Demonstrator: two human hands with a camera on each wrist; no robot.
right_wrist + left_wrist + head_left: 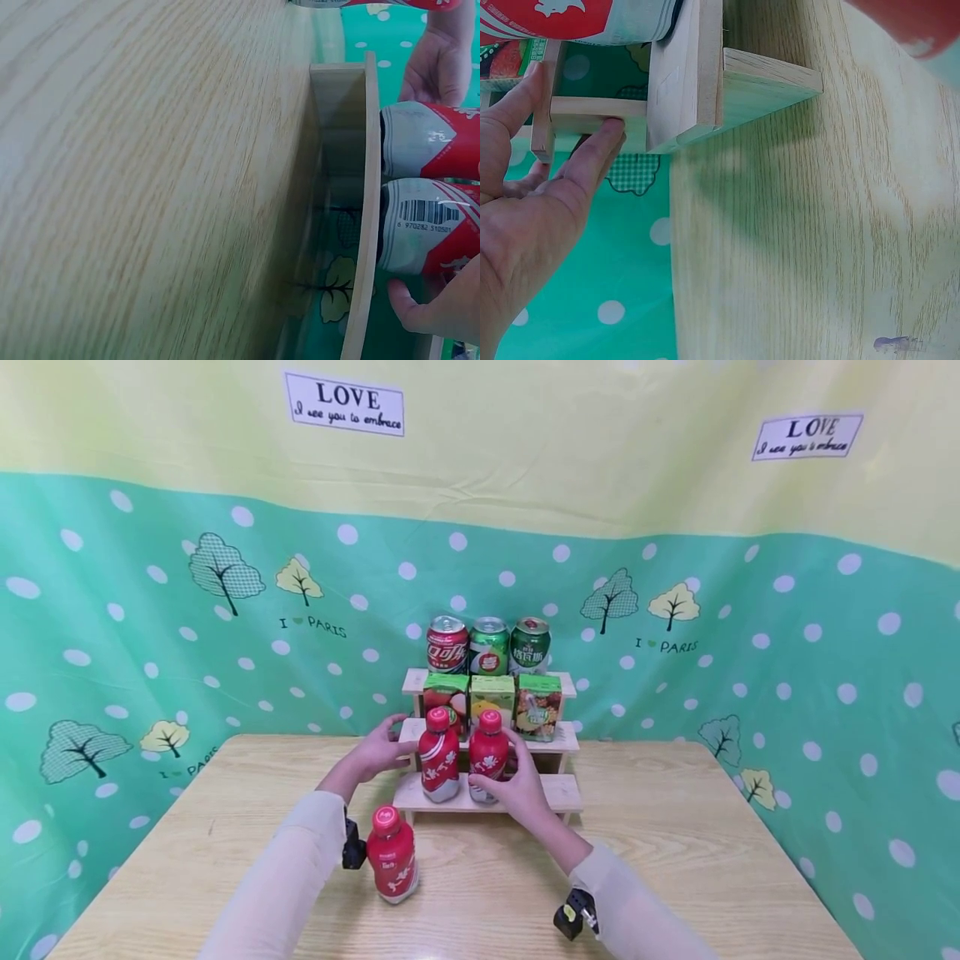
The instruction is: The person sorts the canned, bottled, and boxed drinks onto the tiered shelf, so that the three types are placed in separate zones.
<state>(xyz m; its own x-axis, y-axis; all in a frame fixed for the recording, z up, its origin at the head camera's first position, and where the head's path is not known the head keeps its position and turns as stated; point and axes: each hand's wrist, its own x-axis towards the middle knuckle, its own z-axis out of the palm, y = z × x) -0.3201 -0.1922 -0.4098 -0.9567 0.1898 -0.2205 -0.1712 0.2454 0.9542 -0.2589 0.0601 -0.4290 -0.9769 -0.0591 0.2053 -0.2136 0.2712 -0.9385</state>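
My right hand [522, 789] grips a red bottle [488, 756] with a red cap, standing upright on the lowest step of a small wooden stepped shelf [555, 789]. Close beside it on that step is a second red bottle [439, 768]. My left hand [378, 749] holds the shelf's left end at the middle step; in the left wrist view its fingers [592, 157] lie on either side of the board. A third red bottle [393, 860] stands on the table in front of the shelf, near the left wrist.
Juice boxes [537, 706] fill the middle step, and drink cans [490, 646] line the top one. The wooden table [660, 827] reaches back to a green and yellow cloth [525, 560] hanging behind and at the sides.
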